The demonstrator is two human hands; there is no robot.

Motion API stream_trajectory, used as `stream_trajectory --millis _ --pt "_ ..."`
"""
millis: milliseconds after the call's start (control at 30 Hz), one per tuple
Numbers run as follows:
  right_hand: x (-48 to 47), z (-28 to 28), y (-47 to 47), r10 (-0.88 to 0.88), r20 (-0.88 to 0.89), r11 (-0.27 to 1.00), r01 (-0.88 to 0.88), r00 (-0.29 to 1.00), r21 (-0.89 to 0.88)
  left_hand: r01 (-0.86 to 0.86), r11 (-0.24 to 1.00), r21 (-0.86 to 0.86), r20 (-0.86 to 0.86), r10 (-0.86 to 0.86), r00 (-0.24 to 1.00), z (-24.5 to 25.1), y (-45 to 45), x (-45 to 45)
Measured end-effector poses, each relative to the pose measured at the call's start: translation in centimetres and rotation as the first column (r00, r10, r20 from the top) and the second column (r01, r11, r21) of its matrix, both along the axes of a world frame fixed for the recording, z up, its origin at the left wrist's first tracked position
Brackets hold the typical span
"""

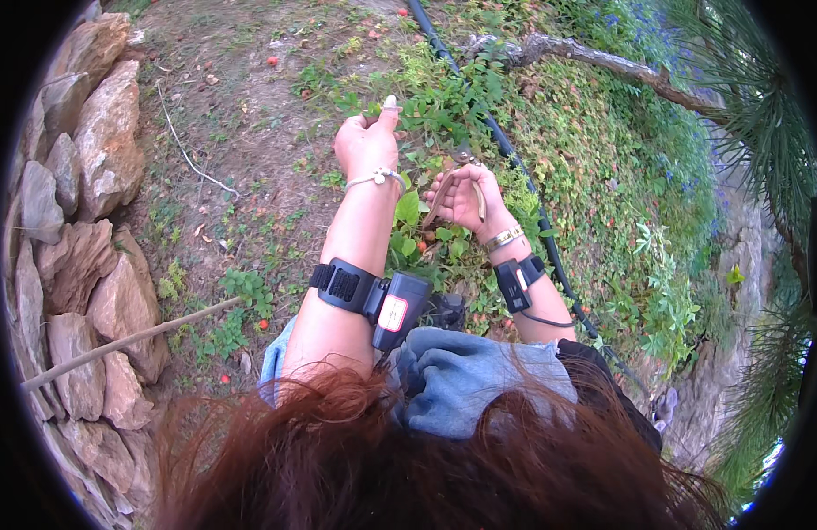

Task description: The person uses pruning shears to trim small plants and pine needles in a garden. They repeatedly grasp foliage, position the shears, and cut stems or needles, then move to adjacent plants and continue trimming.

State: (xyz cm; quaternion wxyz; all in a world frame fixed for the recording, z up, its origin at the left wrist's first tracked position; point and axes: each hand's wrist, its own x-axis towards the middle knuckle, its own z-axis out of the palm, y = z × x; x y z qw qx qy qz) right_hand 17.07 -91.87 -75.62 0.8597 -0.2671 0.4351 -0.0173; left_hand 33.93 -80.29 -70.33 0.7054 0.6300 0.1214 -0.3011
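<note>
My left hand (371, 142) reaches out over the ground with its thumb against its bent fingers, pinching a leafy green stem (435, 114) that extends to the right. My right hand (467, 197) is nearer my body and holds pruning shears (478, 199) by their worn, brownish handles, which look spread apart. The short metal head of the shears points away from me, just below the leafy stem. Low green plants (408, 209) with broad leaves grow between my two wrists. Both forearms bear strapped black devices.
A black hose (546, 228) runs past my right hand. A bare pine branch (581, 52) and needles (773, 106) reach in from the right. Stacked rocks (107, 142) line the left, where a wooden stick (137, 336) leans. Small red fruits (272, 60) dot the soil.
</note>
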Motion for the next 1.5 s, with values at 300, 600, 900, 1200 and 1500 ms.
stream_trajectory --millis 300,600,900,1200,1500 --pt "0.6 -3.4 -4.6 0.014 0.096 0.994 -0.025 0.995 0.105 -0.202 0.979 -0.002 -0.083 0.201 0.976 -0.8 -0.1 0.5" --pt "2.3 -5.2 -5.9 -0.034 0.054 0.999 0.033 0.998 0.032 -0.369 0.929 -0.004 -0.155 0.364 0.918 -2.6 -0.2 2.1" --pt "2.5 -6.6 -5.7 -0.115 0.105 0.992 0.121 0.988 -0.047 -0.391 0.920 0.006 -0.168 0.386 0.907 -3.3 -0.3 2.9" --pt "2.5 -6.2 -6.5 0.086 0.156 0.985 -0.108 0.984 0.137 -0.413 0.910 -0.024 -0.178 0.403 0.898 -2.6 -0.2 3.0" --pt "1.0 -4.8 -3.8 -0.080 0.127 0.995 0.072 0.989 0.069 -0.403 0.908 0.114 0.085 0.395 0.915 -0.4 1.1 4.0"
